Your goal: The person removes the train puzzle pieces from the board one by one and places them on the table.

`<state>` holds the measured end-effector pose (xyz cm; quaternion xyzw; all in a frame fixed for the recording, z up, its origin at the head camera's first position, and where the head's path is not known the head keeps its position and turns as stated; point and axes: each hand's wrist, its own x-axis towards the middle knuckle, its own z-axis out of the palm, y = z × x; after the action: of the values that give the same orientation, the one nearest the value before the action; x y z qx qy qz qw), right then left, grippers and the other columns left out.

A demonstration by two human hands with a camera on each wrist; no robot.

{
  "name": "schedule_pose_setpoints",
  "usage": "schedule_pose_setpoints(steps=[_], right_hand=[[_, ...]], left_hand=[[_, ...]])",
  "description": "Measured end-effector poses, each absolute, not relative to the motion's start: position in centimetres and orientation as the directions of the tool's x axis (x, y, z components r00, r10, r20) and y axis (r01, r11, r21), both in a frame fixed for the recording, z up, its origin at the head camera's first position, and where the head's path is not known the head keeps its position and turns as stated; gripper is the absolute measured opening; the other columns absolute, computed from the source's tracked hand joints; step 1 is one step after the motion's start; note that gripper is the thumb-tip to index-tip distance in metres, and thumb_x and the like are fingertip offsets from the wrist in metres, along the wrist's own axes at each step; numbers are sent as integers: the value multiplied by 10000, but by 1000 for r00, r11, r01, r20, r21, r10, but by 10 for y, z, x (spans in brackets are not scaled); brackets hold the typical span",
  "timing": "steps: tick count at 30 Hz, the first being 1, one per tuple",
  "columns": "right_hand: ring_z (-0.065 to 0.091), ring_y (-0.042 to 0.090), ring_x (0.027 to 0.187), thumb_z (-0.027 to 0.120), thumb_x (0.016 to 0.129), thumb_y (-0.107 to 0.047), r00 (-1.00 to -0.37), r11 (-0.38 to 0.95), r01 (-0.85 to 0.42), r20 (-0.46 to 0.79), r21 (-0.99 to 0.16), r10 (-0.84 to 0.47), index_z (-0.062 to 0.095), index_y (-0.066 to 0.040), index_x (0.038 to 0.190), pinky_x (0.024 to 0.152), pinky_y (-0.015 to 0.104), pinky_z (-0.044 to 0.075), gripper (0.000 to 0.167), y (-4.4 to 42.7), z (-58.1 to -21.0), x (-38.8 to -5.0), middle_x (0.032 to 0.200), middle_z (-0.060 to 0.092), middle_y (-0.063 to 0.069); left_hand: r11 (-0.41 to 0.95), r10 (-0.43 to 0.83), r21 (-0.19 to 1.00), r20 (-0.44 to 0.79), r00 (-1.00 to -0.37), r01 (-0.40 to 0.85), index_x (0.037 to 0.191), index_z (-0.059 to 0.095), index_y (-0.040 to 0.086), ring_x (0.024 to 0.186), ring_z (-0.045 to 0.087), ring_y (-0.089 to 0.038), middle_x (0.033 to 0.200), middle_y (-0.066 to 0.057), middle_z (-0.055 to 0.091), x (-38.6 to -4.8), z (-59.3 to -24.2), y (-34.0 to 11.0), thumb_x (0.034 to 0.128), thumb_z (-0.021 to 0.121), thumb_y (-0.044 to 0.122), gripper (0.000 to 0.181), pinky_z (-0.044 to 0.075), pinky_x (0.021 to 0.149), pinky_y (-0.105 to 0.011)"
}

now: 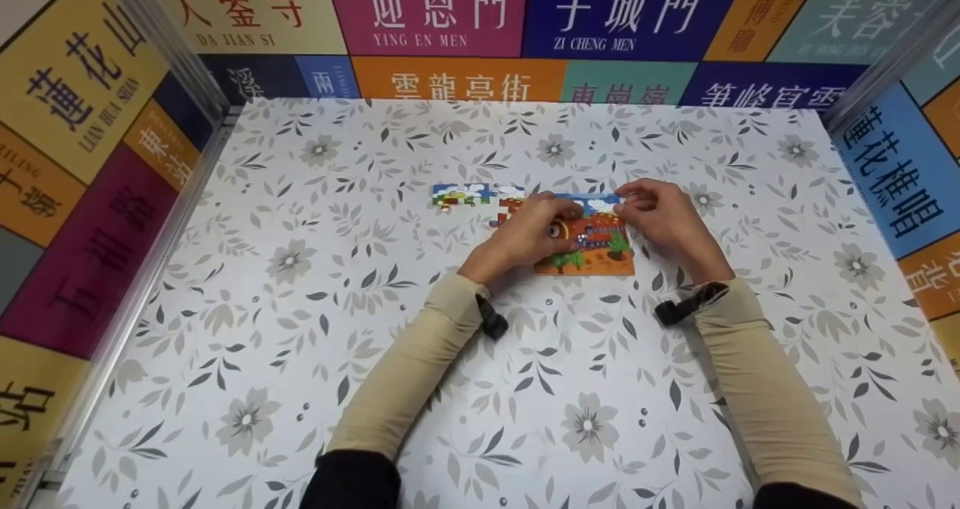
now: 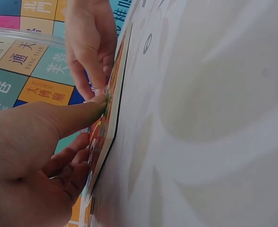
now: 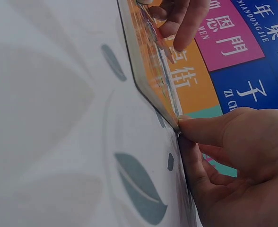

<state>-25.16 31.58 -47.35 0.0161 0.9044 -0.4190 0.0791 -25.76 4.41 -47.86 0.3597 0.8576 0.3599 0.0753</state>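
A colourful jigsaw board (image 1: pixel 592 258) with orange ground and a blue sky lies flat on the patterned table. My left hand (image 1: pixel 521 235) rests on its left part, thumb and fingers touching the picture and covering some of it. At the upper right corner is my right hand (image 1: pixel 660 213); in the right wrist view its thumb and forefinger pinch the board's corner (image 3: pixel 177 124). Left of the board lie a joined strip of pieces (image 1: pixel 461 193) and a red and white section (image 1: pixel 510 194), partly behind my left hand.
The table (image 1: pixel 300 389) has a grey leaf and flower print. Panels with coloured blocks and large characters (image 1: pixel 431 10) stand along its back, left and right sides.
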Motion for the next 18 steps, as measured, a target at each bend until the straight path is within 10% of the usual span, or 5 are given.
schedule_pose_setpoints(steps=[18], right_hand=[[697,252,1190,734,1051,-301,-989,651,73,-139,-755,-50,687,-150,1406,1027,379,519,388,317,-475,-251,1298,728,136]], left_hand=[[502,640,681,123,-758,534,1509,624,88,1148,652,-216,1282,-85,660,-256,-476,43,984,822,213,575,551,989,-337]])
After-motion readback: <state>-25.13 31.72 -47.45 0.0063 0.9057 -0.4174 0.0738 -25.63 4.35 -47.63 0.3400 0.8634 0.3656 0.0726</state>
